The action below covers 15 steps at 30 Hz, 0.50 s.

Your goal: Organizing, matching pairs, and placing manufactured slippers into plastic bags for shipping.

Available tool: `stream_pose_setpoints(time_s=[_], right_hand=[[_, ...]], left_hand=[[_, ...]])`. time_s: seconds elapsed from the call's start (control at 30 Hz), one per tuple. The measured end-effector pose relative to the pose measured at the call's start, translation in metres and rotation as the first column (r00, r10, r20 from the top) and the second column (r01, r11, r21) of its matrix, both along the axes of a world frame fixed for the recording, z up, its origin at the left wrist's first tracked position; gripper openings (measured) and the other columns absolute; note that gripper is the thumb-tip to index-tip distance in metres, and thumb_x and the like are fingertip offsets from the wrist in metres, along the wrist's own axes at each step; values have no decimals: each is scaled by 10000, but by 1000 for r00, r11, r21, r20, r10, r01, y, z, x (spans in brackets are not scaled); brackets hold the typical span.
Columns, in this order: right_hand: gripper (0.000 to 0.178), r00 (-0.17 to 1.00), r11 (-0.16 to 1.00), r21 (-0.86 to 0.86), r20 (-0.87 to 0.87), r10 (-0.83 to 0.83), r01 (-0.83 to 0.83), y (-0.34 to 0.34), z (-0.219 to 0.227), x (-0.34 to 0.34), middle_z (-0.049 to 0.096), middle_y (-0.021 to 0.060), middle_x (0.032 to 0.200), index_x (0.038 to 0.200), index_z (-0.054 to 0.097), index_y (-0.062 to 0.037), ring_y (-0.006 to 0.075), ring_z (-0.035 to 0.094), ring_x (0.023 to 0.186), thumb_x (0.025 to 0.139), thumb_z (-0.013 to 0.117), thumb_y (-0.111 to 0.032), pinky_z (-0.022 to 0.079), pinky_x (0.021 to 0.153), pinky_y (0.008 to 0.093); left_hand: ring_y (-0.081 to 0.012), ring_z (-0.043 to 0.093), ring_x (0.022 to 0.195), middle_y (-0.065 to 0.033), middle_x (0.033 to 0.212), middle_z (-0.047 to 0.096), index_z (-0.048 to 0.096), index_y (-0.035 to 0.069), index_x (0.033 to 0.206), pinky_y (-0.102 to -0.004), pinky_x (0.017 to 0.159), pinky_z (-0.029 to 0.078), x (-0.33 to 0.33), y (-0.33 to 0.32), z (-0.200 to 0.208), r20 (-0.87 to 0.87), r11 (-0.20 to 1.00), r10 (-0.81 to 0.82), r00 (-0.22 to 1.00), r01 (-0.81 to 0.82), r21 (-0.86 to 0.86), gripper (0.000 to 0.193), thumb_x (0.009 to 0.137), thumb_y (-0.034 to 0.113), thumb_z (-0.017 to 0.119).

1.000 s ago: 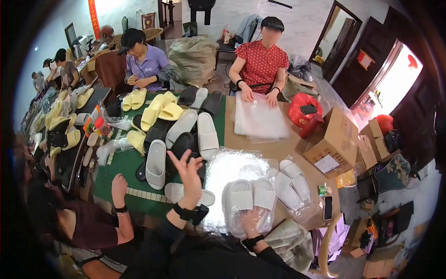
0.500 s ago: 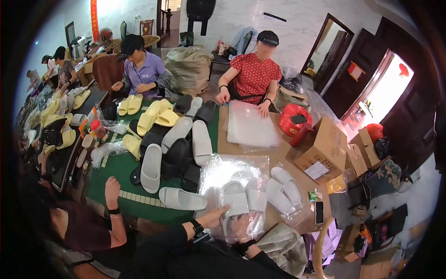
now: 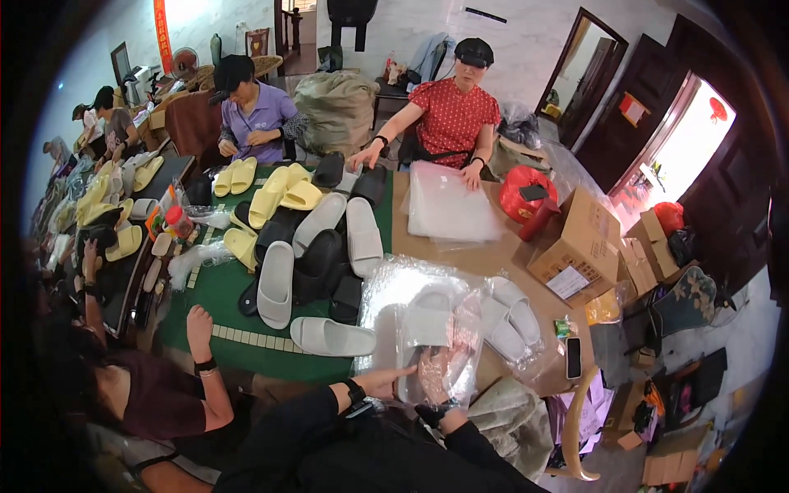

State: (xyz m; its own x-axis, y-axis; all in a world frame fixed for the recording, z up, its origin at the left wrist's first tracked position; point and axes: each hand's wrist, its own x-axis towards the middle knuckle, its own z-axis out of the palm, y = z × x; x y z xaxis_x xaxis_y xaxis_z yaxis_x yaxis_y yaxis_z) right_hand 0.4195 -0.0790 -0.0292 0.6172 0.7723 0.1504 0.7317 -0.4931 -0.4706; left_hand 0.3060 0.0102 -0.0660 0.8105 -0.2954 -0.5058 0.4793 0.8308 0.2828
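Note:
A clear plastic bag (image 3: 394, 289) lies on the near side of the table, and a grey slide slipper (image 3: 429, 319) shows through it. My left hand (image 3: 385, 381) pinches the bag's near left edge with its fingers closed. Beneath the film, beside the slipper, my right hand (image 3: 437, 371) reaches forward with fingers stretched out; glare blurs the fingertips. Just right of the bag rests a pair of grey slippers (image 3: 514, 322) in clear wrap. A loose grey slipper (image 3: 333, 337) lies left of the bag.
Grey, black and yellow slippers (image 3: 275, 197) cover the green tabletop. Across the table, a person in red (image 3: 452, 123) has a hand on a stack of plastic bags (image 3: 448, 205). A carton (image 3: 574, 242), red bottle (image 3: 540, 220) and phone (image 3: 574, 358) stand or lie to the right.
My right hand has slid farther forward under the film. My left hand has drawn back from the slipper to the bag's edge. The person in red now reaches toward the slippers.

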Motion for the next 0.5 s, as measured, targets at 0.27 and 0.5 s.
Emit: stream_pose_setpoints(time_s=[0.27,0.5], right_hand=[[445,959,979,-28,195,204,-202,-11,-43,6,494,219,1117,1161,481,-24,383,446,1070,752,584,-168,365,898,436],[457,917,964,265,-389,86,22,-80,-54,4,536,159,1089,1149,460,21,293,530,1000,753,640,-117,430,828,382]], left_hand=[[-230,534,1006,-80,1131,523,436,43,1201,-388,877,432,-9,5,-27,-226,867,493,840,-456,199,429,852,252,568],[-244,440,1135,-142,1255,387,236,55,1304,-386,903,424,-10,3,7,64,800,517,854,-508,320,660,797,184,639]])
